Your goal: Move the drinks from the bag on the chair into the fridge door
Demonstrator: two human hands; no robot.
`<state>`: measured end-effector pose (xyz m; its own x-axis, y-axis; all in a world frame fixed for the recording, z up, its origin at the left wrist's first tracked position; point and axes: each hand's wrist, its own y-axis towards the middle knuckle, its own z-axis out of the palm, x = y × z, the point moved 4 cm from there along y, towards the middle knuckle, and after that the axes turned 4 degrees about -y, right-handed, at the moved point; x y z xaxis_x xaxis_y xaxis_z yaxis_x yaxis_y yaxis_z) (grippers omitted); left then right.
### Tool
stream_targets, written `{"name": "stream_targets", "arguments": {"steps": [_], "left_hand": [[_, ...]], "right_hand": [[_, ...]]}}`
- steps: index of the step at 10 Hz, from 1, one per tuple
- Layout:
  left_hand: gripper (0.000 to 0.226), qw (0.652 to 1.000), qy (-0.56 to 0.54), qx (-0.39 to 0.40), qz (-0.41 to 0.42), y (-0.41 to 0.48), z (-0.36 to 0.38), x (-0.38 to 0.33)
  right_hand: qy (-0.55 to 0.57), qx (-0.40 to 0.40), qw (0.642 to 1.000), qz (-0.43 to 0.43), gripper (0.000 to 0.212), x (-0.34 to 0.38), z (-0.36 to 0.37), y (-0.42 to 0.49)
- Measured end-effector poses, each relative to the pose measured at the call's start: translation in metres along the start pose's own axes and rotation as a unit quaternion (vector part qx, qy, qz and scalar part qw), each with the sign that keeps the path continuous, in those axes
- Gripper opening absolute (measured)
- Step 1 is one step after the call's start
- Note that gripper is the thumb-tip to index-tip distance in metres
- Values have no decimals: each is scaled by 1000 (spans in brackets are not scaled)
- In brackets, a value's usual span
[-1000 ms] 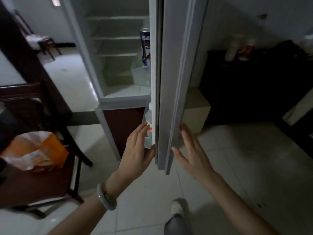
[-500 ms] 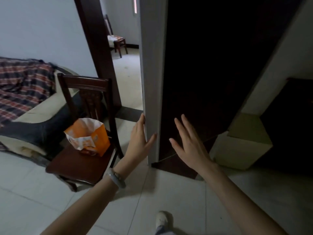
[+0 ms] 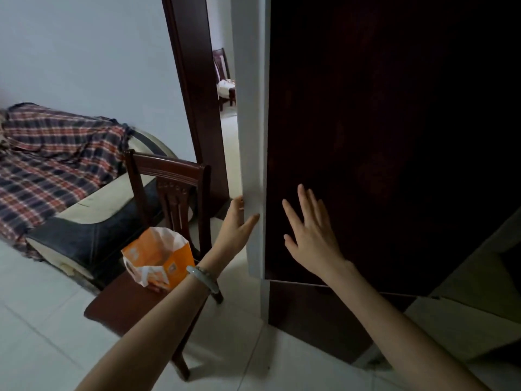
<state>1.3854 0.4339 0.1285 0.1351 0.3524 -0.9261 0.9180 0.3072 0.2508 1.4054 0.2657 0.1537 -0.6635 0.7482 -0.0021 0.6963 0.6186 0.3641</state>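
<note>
The fridge door (image 3: 380, 153) is dark brown, swung flat against the fridge, with a pale grey edge (image 3: 252, 136). My right hand (image 3: 311, 235) lies flat on the door's dark front, fingers spread. My left hand (image 3: 236, 224) rests against the grey edge, fingers extended, holding nothing. An orange and white bag (image 3: 158, 261) stands open on the seat of a dark wooden chair (image 3: 169, 193) left of the fridge, just beyond my left wrist. No drinks are visible; the inside of the fridge is hidden.
A sofa (image 3: 93, 218) with a plaid blanket (image 3: 53, 153) sits behind the chair. A dark door frame (image 3: 197, 108) leads to another room with a second chair (image 3: 224, 77). A pale box (image 3: 479, 280) stands right of the fridge. The floor is white tile.
The fridge door has swung from open, with shelves and bottles showing, to flat against the fridge. Both hands followed it, and my view turned left toward the chair and sofa.
</note>
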Motion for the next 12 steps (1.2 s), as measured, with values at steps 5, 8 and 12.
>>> {"name": "stream_targets", "arguments": {"steps": [5, 8, 12], "left_hand": [[79, 992, 67, 103, 2, 124, 23, 35], [83, 981, 97, 160, 46, 169, 34, 54], [79, 932, 199, 89, 291, 125, 15, 9]], "right_hand": [[-56, -6, 995, 79, 77, -41, 40, 87], [-112, 26, 984, 138, 81, -49, 53, 109], [22, 20, 969, 245, 80, -29, 36, 81]]}}
